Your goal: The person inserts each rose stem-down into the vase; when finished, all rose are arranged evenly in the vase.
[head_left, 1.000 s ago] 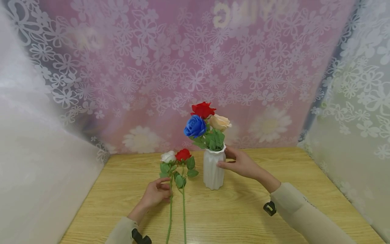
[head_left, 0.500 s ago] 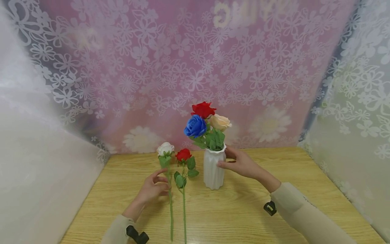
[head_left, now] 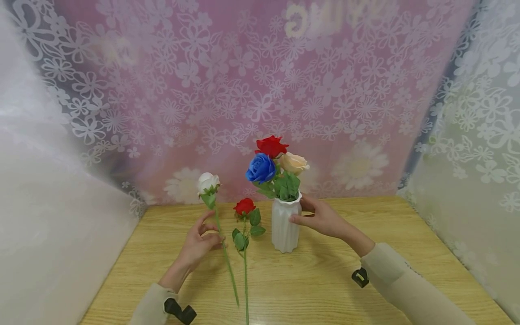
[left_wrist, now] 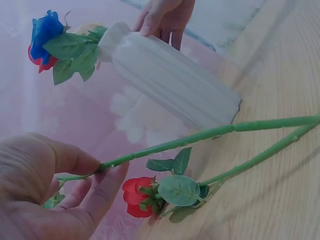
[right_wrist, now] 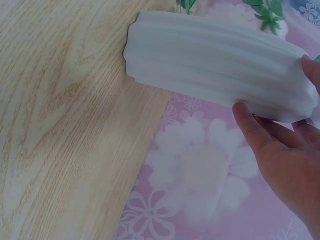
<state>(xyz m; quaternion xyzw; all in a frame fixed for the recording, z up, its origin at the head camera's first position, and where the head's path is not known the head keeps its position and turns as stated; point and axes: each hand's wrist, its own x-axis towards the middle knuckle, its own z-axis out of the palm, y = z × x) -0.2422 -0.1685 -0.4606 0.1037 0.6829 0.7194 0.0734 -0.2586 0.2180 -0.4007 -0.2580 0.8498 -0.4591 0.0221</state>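
My left hand [head_left: 196, 247] pinches the green stem of a white rose [head_left: 208, 183] between thumb and fingertips. Its bloom is raised and leans left, its stem slanting down to the right. In the left wrist view the stem [left_wrist: 185, 141] runs from the fingertips to the right edge. My right hand [head_left: 325, 220] holds the white ribbed vase [head_left: 285, 232] near its neck, thumb in front and fingers at the far side. Upright on the table, the vase bears a blue rose [head_left: 260, 168], a red rose [head_left: 271, 146] and a peach rose [head_left: 293, 163].
Another red rose [head_left: 244, 206] with green leaves lies on the wooden table [head_left: 345, 289], between the left hand and the vase. A pink floral curtain [head_left: 243, 90] hangs behind the table, with pale sheeting [head_left: 44, 203] at the sides.
The left hand has lifted the white rose off the table beside the red one, moving its bloom up and left and tilting the stem. The right hand and vase have stayed put.
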